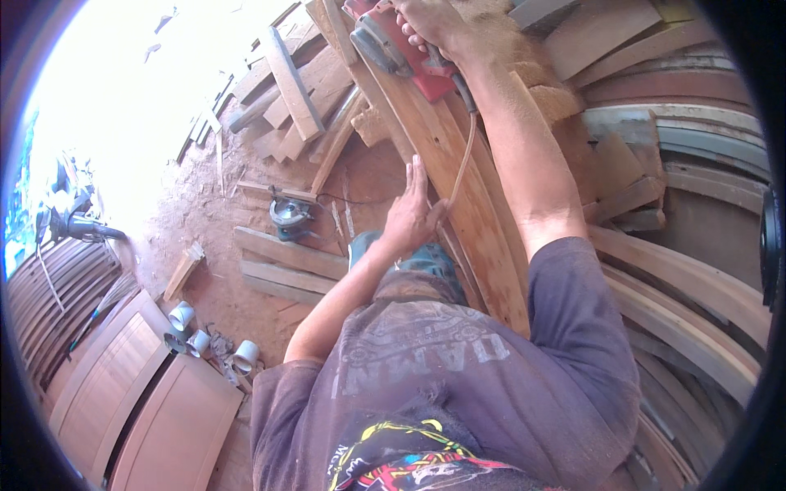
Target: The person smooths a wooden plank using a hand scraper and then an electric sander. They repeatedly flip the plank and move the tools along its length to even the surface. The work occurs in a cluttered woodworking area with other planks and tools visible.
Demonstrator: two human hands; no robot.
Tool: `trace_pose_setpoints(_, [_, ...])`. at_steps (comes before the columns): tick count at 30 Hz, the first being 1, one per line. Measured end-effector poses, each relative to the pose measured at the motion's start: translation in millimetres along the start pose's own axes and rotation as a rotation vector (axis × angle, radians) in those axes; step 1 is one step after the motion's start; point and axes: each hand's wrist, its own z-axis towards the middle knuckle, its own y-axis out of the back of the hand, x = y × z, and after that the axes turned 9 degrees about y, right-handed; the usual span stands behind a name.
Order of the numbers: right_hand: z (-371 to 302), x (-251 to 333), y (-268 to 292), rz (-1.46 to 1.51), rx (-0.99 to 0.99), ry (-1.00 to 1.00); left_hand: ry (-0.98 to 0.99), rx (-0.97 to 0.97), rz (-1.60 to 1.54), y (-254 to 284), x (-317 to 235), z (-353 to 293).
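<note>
A: Plank [458, 180] status?
B: Curved, ran from top centre to mid frame. Right hand [430, 20] was clamped on the red power planer [393, 45] at its top end. Left hand [409, 217] lay open, flat on the plank's edge, gripping nothing.

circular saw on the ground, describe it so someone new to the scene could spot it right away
Start from the long curved plank under the left hand and look left to the red dirt floor. The circular saw lies there beside flat boards, the only teal-grey round-bladed tool among bare timber.
</note>
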Motion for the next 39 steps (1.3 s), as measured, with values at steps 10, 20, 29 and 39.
trace_pose_setpoints(10, [-250, -25, 39, -0.038, -0.047, -0.102, -0.231, -0.065, -0.200, 19, 47, -2])
trace_pose_setpoints(20, [-599, -67, 80, -0.091, -0.408, -0.375, -0.602, -0.277, 0.194, -63, 13, -86])
trace_pose_setpoints(29, [-786, -82, 47, -0.054, -0.844, -0.617, -1.110, 0.453, -0.034, -210, -138, -200])
trace_pose_setpoints(39, [-835, -105, -21, -0.084, -1.156, -0.680, -1.889, 1.689, -0.463, -186, -334, -427])
